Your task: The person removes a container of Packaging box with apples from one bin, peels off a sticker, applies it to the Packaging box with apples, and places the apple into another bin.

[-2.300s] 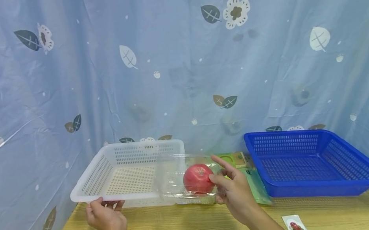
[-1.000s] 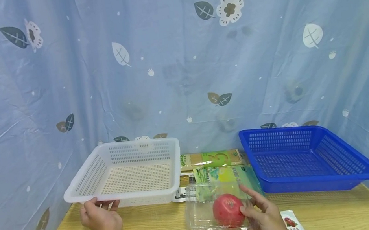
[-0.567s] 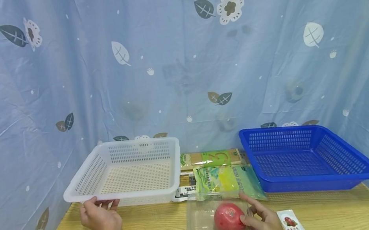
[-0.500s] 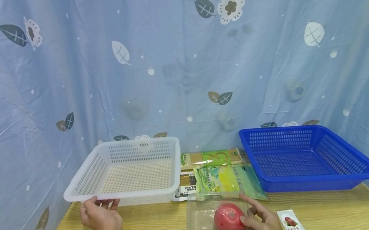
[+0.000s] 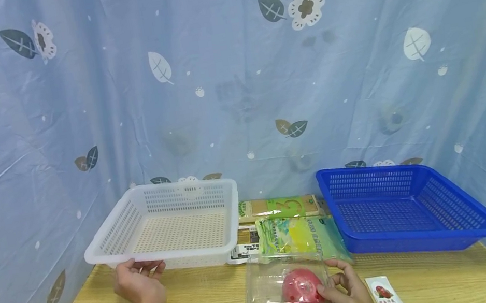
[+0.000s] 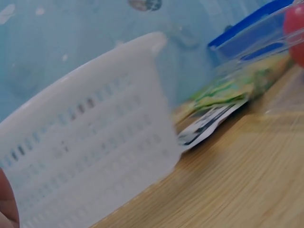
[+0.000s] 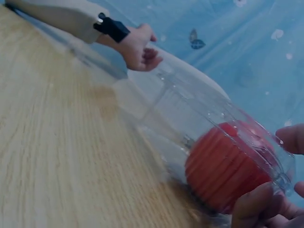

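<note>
A clear plastic box point(image 5: 263, 287) with a round red fruit point(image 5: 300, 289) inside sits low over the front of the table, right of centre. My right hand point(image 5: 346, 293) pinches its right end, thumb on the near side and forefinger at the top edge. In the right wrist view the fingertips point(image 7: 254, 204) press against the box beside the fruit. My left hand point(image 5: 143, 287) is at the front rim of the white basket point(image 5: 169, 257), fingers loosely bent. It looks slightly off the rim. The left wrist view is blurred and shows only part of that hand point(image 6: 7, 202).
A blue basket point(image 5: 426, 239) stands at the right. Between the baskets lie a yellow-green packet point(image 5: 303, 237), a long packet point(image 5: 280, 208) behind it and a white-and-brown packet point(image 5: 244, 243). A white card point(image 5: 386, 297) lies at front right. A blue curtain point(image 5: 231, 69) closes the back.
The box with the fruit has come down and right, towards the front of the table, uncovering the packets. My left hand has shifted slightly right along the white basket's rim. The baskets stay put.
</note>
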Demonstrator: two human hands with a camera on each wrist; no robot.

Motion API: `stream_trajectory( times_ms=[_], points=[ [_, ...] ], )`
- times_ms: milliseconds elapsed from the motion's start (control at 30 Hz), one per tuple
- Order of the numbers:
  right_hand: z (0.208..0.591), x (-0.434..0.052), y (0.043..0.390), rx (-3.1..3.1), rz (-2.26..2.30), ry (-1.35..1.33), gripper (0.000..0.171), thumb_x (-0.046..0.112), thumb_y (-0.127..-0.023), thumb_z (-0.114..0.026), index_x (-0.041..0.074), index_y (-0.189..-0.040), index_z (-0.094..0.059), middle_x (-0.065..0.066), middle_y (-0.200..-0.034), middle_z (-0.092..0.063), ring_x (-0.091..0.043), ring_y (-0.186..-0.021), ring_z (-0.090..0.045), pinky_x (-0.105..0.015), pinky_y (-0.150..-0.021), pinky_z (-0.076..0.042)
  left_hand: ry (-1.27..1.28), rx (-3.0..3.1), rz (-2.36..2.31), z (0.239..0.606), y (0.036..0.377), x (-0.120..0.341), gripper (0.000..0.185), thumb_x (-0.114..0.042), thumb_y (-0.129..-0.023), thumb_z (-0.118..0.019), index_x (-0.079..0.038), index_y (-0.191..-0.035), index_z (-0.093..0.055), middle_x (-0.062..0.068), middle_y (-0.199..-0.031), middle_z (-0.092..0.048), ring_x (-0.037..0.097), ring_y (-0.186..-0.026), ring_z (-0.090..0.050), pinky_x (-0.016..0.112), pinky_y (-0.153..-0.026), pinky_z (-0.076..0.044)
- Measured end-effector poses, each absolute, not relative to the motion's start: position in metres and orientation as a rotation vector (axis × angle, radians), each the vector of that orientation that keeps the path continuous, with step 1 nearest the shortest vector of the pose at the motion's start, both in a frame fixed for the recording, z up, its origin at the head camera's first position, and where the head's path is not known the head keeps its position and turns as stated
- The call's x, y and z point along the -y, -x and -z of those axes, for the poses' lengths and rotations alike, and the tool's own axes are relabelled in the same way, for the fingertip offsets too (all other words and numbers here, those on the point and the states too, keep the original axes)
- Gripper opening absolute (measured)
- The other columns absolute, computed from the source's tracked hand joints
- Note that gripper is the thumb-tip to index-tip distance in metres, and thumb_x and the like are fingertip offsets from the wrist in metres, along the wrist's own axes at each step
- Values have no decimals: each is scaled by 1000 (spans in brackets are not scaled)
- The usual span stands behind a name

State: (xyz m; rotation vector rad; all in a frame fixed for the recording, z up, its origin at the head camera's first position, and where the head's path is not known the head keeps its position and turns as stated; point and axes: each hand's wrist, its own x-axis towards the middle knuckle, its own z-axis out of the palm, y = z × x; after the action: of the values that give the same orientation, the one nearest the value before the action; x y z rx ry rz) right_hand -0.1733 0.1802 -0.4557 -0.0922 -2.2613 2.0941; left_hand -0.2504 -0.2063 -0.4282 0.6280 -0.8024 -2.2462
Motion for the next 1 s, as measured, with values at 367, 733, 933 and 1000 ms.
stream_trajectory(
  times_ms=[367, 733, 933, 1000],
  points=[
    [439, -215, 169, 2452, -1889, 110, 44, 16, -97, -67, 3, -135, -48, -9, -98, -53, -12, -53, -45, -26, -43, -44, -602, 1273, 2200, 440, 235, 163, 27, -5, -89, -39, -3, -68, -56, 2, -54, -53, 18, -41, -52, 27, -36, -42],
    [437, -280, 174, 2705, -1606, 229, 38, 17, -93, -72, 1, -126, -61, -11, -102, -62, -20, -70, -58, -30, -54, -49, -265, 2004, 2276, 446, 220, 116, 16, -10, -91, -51, 2, -81, -56, 7, -68, -58, 18, -50, -57, 25, -42, -50],
    [444, -296, 177, 2727, -1548, 287, 40, 12, -91, -73, -1, -127, -61, -9, -101, -64, -19, -74, -62, -30, -56, -49, -60, 2163, 2339, 447, 222, 97, 24, -18, -92, -62, 2, -104, -54, 7, -79, -59, 16, -53, -59, 24, -43, -51],
    [446, -300, 178, 2757, -1495, 257, 42, 11, -89, -75, 0, -127, -62, -9, -104, -63, -17, -75, -61, -29, -58, -49, -27, 2174, 2353, 450, 223, 92, 28, -19, -92, -65, 1, -106, -52, 6, -79, -58, 14, -53, -57, 24, -42, -50]
  ],
)
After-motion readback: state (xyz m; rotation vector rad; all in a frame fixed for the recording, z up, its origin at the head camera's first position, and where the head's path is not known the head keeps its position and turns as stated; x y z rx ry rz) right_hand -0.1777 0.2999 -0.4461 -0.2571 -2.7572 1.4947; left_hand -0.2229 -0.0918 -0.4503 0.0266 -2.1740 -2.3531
